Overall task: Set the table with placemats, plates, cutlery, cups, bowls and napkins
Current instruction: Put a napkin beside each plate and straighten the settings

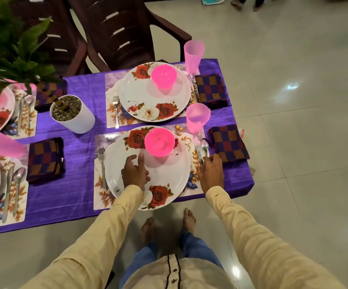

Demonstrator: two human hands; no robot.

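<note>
A white rose-patterned plate [164, 174] lies on a floral placemat [100, 197] at the near table edge, with a pink bowl [159, 141] on its far part. My left hand [134, 172] rests open over the plate, fingers apart. My right hand [211, 174] sits at the plate's right, its fingertips on the handles of the spoon [204, 146] and knife [198, 150]; whether it grips them I cannot tell. A fork [101, 163] lies left of the plate. A pink cup [197, 117] and a checked napkin [228, 142] stand to the right.
A second full setting [154, 92] lies behind, with a tall pink cup [193, 56] and napkin [210, 89]. A potted plant [73, 113] stands mid-table on the purple cloth [81, 155]. More settings sit at left. Brown chairs [123, 32] stand behind. My bare feet [169, 224] are below the edge.
</note>
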